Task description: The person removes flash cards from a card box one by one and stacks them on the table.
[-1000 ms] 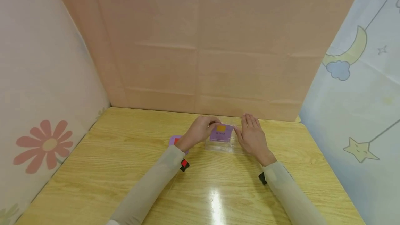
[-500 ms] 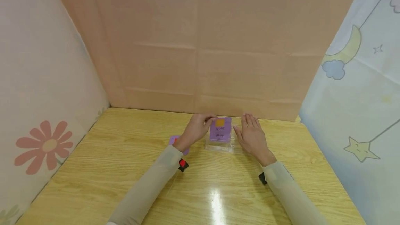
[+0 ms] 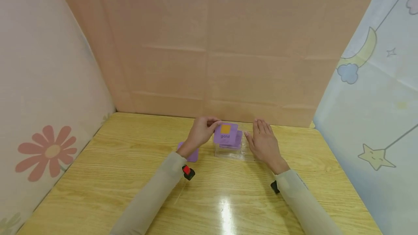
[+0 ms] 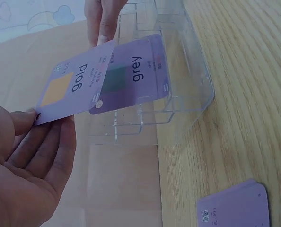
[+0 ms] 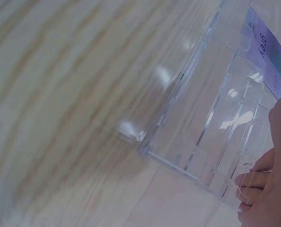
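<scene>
My left hand (image 3: 203, 132) pinches a purple flashcard (image 3: 226, 133) by its corner between thumb and fingers. The card carries an orange square and the word "gold", plain in the left wrist view. Behind it a purple "grey" flashcard (image 4: 136, 74) leans in a clear stepped plastic card holder (image 4: 190, 71); the gold card partly covers it. My right hand (image 3: 263, 144) rests at the holder's right part, its fingers straight and close together. In the right wrist view those fingers (image 5: 256, 182) lie against the clear plastic, and the grey card shows further along.
A small stack of purple cards (image 4: 235, 205) lies on the wooden table (image 3: 140, 177) left of the holder, partly under my left forearm in the head view. A brown paper sheet (image 3: 209, 53) stands along the table's back edge, with printed cloth (image 3: 375, 119) at the sides.
My left hand has drawn the gold card upward, then left, away from the grey card, uncovering part of it. The right hand stays in place on the holder.
</scene>
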A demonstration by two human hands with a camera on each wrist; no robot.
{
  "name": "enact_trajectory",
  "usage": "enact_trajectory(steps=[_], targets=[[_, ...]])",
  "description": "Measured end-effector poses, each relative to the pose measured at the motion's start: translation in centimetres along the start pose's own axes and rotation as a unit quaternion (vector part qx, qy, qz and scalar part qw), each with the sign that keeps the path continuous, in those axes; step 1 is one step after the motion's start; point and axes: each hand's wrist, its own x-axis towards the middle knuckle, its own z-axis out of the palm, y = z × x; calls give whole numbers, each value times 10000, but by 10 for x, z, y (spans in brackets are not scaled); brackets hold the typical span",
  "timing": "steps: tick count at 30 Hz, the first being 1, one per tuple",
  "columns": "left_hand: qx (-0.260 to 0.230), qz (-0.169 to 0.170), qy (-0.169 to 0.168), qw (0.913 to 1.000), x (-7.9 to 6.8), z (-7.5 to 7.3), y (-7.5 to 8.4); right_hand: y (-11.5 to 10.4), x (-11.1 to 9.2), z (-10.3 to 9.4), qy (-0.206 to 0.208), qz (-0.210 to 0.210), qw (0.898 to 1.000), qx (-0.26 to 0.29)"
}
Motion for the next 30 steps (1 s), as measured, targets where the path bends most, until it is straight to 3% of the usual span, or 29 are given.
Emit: enact_trajectory(steps=[6,13,23,30], targets=[[-325,-300,-28,9990,-3,-5,-2,0,0,1,28,2,10000,-7],[-615,-479,-54,9969,-11,-13,-15,0,0,-1,-16,25,10000,6],[-529,-751,110,9957,-25,-26,-35,0,1,0,-55,-17,10000,14],[-502,-1068,228,9928,-27,-33,-41,1,1,1,-32,-60,10000,-35]])
